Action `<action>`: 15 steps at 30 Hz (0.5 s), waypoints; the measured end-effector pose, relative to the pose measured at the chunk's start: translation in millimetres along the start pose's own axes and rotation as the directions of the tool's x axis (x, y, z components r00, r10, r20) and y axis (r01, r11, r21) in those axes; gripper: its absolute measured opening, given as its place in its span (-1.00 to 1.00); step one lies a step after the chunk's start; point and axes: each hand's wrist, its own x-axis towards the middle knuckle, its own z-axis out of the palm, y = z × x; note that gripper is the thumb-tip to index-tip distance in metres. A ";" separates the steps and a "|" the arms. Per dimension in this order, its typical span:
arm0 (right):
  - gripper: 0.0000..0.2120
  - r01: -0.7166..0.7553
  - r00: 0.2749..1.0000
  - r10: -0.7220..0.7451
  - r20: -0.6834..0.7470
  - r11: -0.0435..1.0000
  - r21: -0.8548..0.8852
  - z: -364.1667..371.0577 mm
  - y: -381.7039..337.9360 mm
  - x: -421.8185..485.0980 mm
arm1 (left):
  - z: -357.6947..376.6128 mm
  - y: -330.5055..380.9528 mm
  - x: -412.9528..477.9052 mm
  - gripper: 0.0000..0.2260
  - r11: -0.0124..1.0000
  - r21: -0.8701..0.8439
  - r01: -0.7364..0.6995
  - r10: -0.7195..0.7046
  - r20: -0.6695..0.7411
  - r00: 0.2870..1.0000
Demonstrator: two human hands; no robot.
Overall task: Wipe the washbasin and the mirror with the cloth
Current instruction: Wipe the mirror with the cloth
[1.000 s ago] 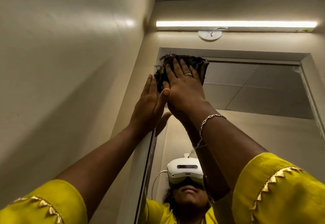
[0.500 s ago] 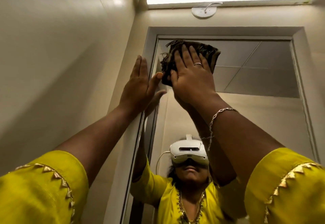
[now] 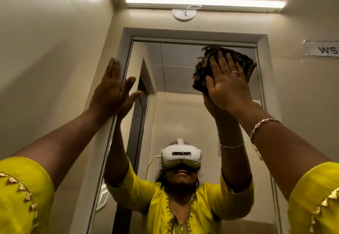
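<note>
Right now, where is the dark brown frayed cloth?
Head view: the dark brown frayed cloth is pressed flat against the upper right of the wall mirror under the right hand, near its top right corner.

The one head-worn camera tilts steeply upward, close to the mirror point(image 3: 192, 116), facing it and the tube light point(image 3: 205, 2) above.

"WS" on white wall label point(image 3: 322, 48), cut off
</note>
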 end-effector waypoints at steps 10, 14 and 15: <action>-0.37 -0.101 0.994 0.100 -0.038 0.995 -0.008 -6.3 34.6 -5.1 | 1.9 -6.3 2.8 0.09 1.000 -0.012 0.029 -0.029 -0.016 0.999; -0.37 -0.144 0.988 0.143 -0.056 0.989 -0.018 -5.0 37.1 -17.0 | 5.0 -8.7 2.9 0.06 1.000 -0.012 0.028 -0.028 -0.012 1.000; -0.37 -0.158 0.986 0.157 -0.054 0.987 -0.019 -4.6 37.0 -19.9 | 5.6 -8.6 2.9 0.06 0.999 -0.020 0.027 -0.027 -0.014 1.000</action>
